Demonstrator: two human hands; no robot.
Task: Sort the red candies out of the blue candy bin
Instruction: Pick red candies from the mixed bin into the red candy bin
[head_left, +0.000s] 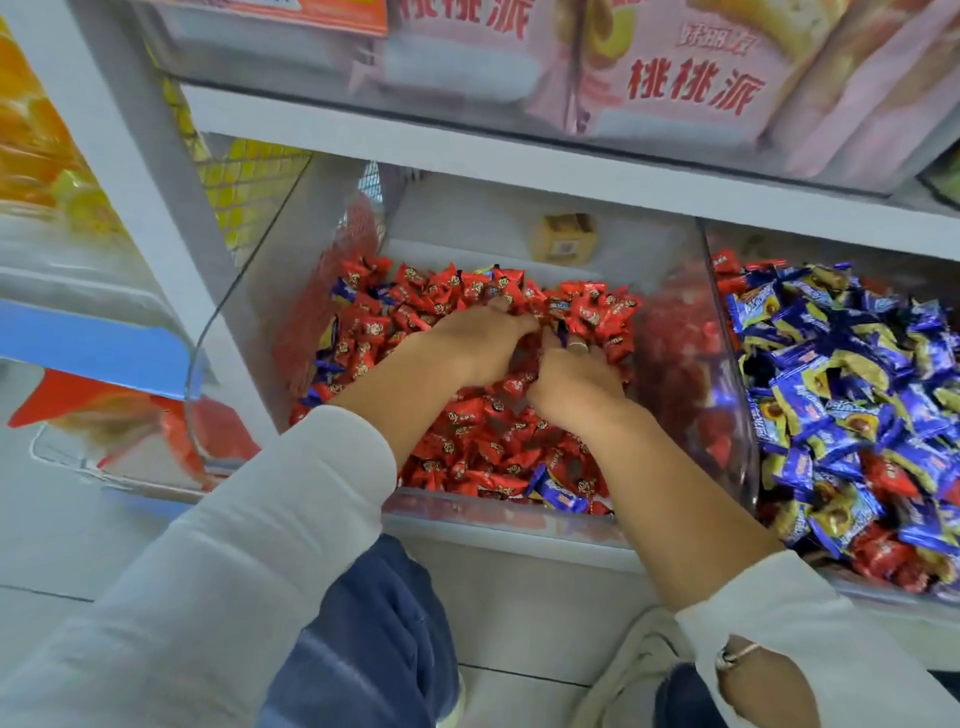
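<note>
Nearest the camera, blue trousers (374, 639) and two pale sleeves are seen below the front wall of the red candy bin (498, 512), the landmark used here. Both forearms are reached over that wall into the bin.

The left hand (480, 340) is laid palm down on the heap near the bin's middle, fingers bent into the red candies (467, 441); whether anything is actually gripped cannot be told. The right hand (574, 379) is placed just beside it, fingers curled into the wrappers, a ring worn on one finger; a blue-purple wrapper seems to be pinched at its fingertips, but this is not clear.

A few blue candies are mixed in this bin: one (558, 493) against the front wall, some along the left wall.

To the right of the red candy bin, touching it, the blue candy bin (748, 467) is filled with blue candies (841, 395), with stray red candies (883, 558) at its front and a few at its back corner.

Risks, as judged: candies could be pushed over the low front wall by both hands raking at once; strays buried in the blue candy bin could be missed, because the hands are not in it.

Counts: two hands, two bins in question, candies too many to count, roughly four or five red strays visible. Pink boxes (696, 83) are shelved above.
</note>
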